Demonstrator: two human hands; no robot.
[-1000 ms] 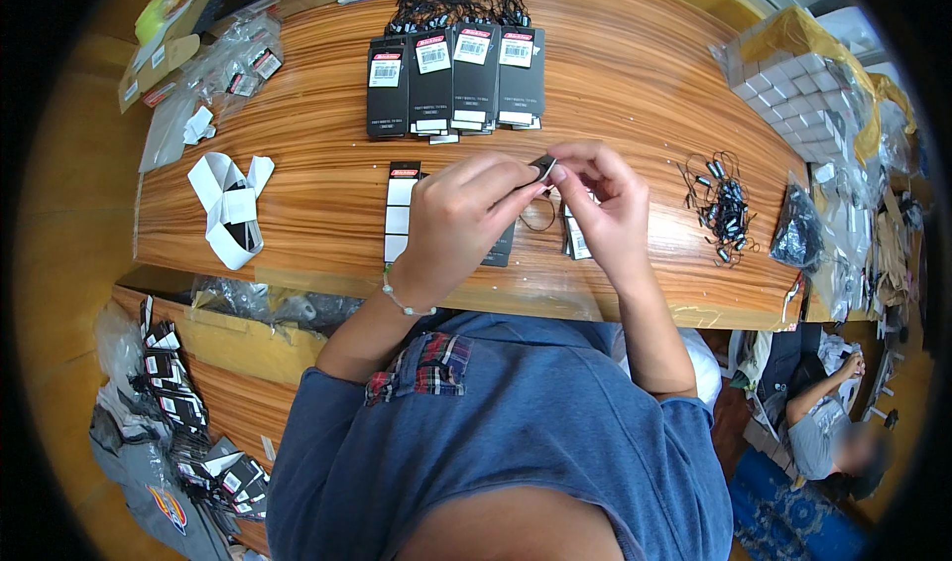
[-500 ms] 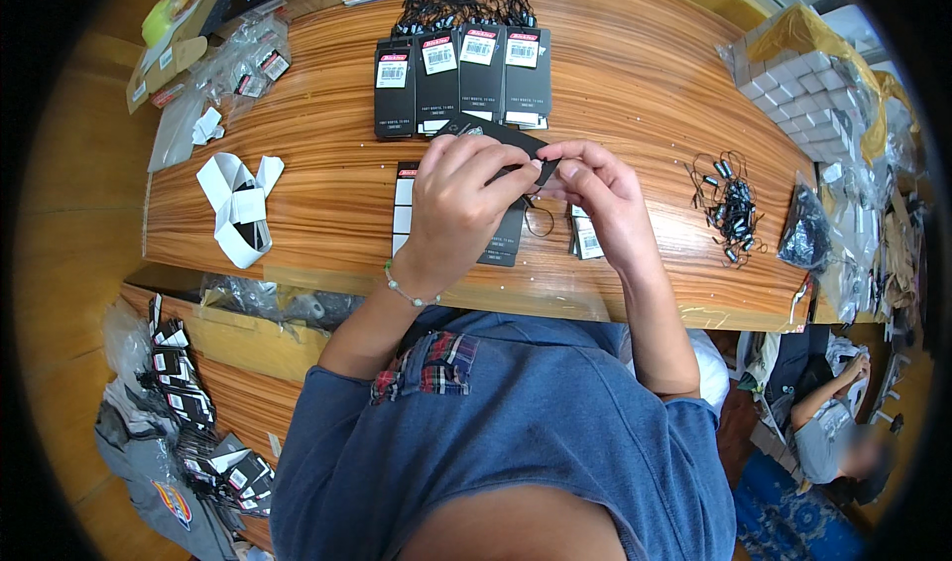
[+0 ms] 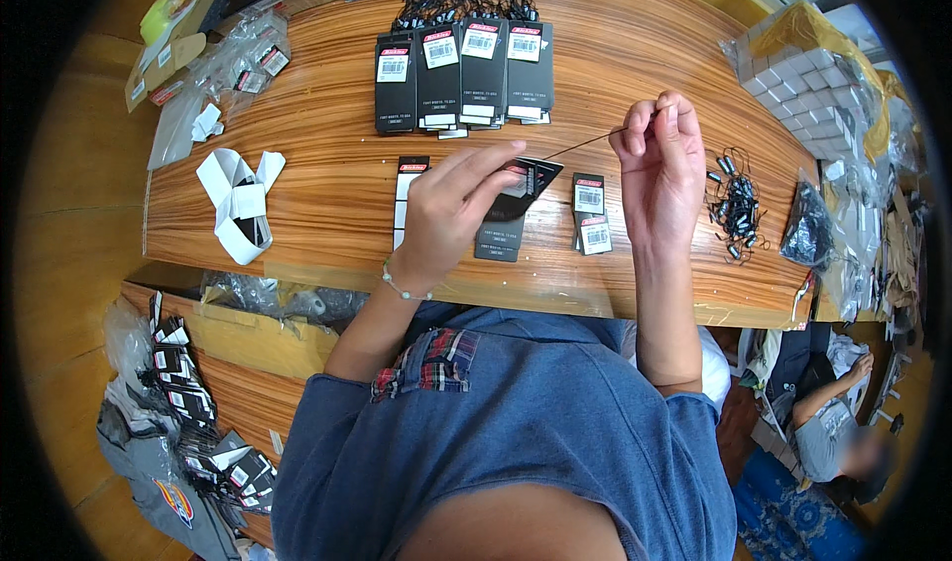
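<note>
Above the table's middle, my left hand (image 3: 446,207) is closed on a black hang tag (image 3: 526,186), tilted, with a label on it. A thin dark string (image 3: 585,144) runs taut from the tag's corner to my right hand (image 3: 662,169), whose fingertips pinch its other end. Beneath the left hand lie more black tags (image 3: 499,242) and a strip of white labels (image 3: 407,192), partly covered. Between the hands on the table are small tags with barcode stickers (image 3: 592,214). Farther back stand rows of strung black tags (image 3: 481,73), their cords bunched behind.
A heap of loose strings (image 3: 735,209) lies right, beside a dark plastic bag (image 3: 804,226). A bag of small white boxes (image 3: 803,90) stands at far right. White paper strip (image 3: 236,209) curls at left, near clear bags (image 3: 243,55). A person (image 3: 838,412) sits at lower right.
My right hand has moved right and away from the left, drawing the string out straight. The tag in my left hand has turned so its labelled side shows.
</note>
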